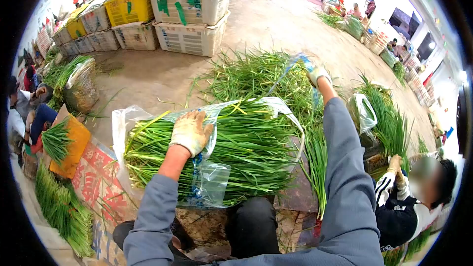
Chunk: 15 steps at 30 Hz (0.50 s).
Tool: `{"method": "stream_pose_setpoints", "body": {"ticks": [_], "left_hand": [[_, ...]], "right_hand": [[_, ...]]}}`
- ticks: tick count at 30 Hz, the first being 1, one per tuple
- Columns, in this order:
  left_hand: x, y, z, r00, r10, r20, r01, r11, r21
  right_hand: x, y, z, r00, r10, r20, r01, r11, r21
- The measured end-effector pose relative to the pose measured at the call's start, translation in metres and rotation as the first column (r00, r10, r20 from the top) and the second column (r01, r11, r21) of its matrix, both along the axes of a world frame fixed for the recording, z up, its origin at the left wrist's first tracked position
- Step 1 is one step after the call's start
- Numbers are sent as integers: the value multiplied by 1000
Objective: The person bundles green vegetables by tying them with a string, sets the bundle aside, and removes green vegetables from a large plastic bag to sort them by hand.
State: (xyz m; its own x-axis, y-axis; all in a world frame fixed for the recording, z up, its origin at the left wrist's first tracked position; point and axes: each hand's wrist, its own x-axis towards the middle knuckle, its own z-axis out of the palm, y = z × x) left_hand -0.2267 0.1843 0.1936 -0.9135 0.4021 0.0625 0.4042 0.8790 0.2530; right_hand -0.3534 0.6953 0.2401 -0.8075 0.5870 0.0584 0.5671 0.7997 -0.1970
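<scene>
A wide bundle of long green leafy stalks (251, 152) lies in front of the person's dark-trousered knees, partly wrapped in a clear plastic sheet with blue print (212, 182). What carries it is mostly hidden; a dark flat board (303, 197) shows at its lower right. The left hand (189, 132), in a pale work glove, lies palm down on the bundle, its grip flat and unclosed. The right hand (318, 75), also gloved, reaches out above a loose heap of green stalks (246, 76), its grip closed on a translucent blue-tinted plastic strip (287, 71).

The bare concrete floor (185, 71) stretches back into a large hall with white pillars (391, 0) at the far right. White slatted plastic crates (189, 39) stand two high at the upper left, beside a yellow plastic crate (129, 9). A red-and-white printed sheet (98, 165) covers floor at left. At right, a person in black and white (401, 216) handles more greens; others sit at left.
</scene>
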Motion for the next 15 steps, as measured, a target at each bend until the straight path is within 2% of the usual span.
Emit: {"method": "stream_pose_setpoints", "body": {"ticks": [1,2,3,4,6,7,9,10,13,14,15], "left_hand": [[1,1,4,1000,-10,12,10,1000,5],[0,1,-6,998,-3,-64,6,999,37],[-2,2,-4,997,-5,-71,8,999,37],[-1,1,-1,999,-6,-53,7,1000,15],[2,3,5,1000,-8,-30,8,1000,-7],[2,5,11,1000,3,19,-3,1000,-8],[2,3,9,996,26,85,-25,1000,-18],[0,1,1,999,18,48,-18,1000,-6],[-3,3,-5,1000,15,-16,-15,1000,-13],[-3,3,-4,1000,17,5,-17,1000,-13],[-3,3,-2,999,22,27,-22,1000,-10]], "right_hand": [[4,-7,19,988,88,124,-91,996,20],[6,-9,30,949,214,232,-250,958,142],[-14,7,20,951,212,225,-247,958,143],[-45,36,-8,961,254,-109,-235,958,162],[-44,29,-14,863,271,-425,-216,961,174],[-38,17,-14,805,263,-532,-369,924,-101],[-18,-7,-1,756,218,-617,-517,776,-360],[-11,-15,8,867,206,-453,-407,818,-407],[-4,-12,15,974,125,-190,-207,837,-507],[3,-16,7,941,260,-216,-324,873,-363],[15,-26,8,917,351,-188,-396,854,-338]]}}
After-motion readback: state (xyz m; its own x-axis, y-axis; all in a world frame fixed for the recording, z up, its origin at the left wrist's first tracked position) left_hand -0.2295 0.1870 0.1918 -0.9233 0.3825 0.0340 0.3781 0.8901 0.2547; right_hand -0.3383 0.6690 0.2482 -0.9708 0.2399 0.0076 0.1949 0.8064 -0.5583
